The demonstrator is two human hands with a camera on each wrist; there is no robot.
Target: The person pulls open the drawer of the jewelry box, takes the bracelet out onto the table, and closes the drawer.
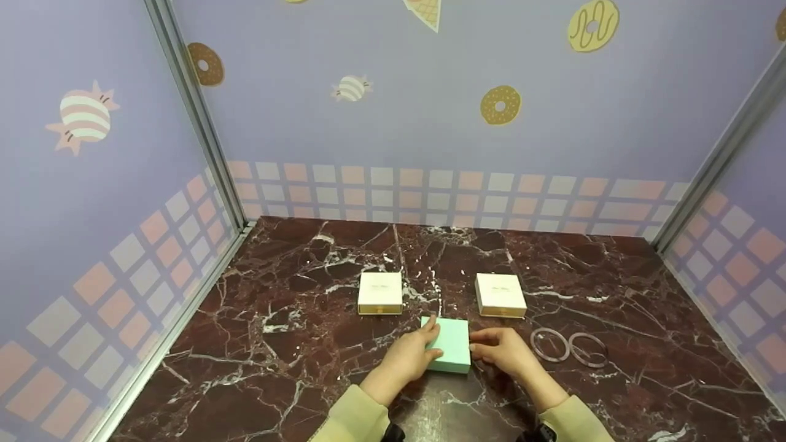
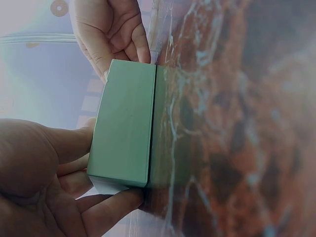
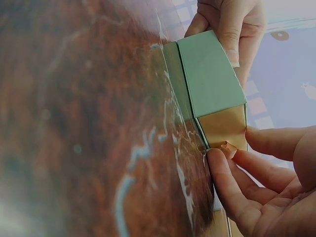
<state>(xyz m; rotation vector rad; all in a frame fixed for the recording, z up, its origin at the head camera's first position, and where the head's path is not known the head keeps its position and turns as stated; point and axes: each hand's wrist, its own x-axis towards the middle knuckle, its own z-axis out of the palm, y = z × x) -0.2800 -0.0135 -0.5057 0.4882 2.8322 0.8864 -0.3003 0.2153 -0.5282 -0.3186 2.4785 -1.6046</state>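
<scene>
Head view: green box [image 1: 454,345] lies flat on the dark red, white-veined table [image 1: 245,380], at the near middle, between the person's two hands. Left hand [image 1: 405,356] is at its left side, grip holding the box, thumb and a finger spread over the top edge. Right hand [image 1: 502,351] is at its right side, grip narrow, fingertips touching that end. Farther back, two white boxes [image 1: 381,290] [image 1: 501,291] with gold-toned front edges sit well apart, one to each side. Right of the right hand, two pale rings [image 1: 549,345] [image 1: 588,350] lie flat, just beside each other. Pale sleeves [image 1: 356,414] cover both forearms. Left wrist view: the left grip wraps the box's left end, thumb near the top edge, other fingers curled about the end; the right hand meets the opposite end. Right wrist view: the box's right end shows a gold face [image 3: 223,127] bearing a small tab [image 3: 228,149]; the right thumb and a finger pinch the tab, another fingertip touching the face's edge. The left hand holds the far end.
</scene>
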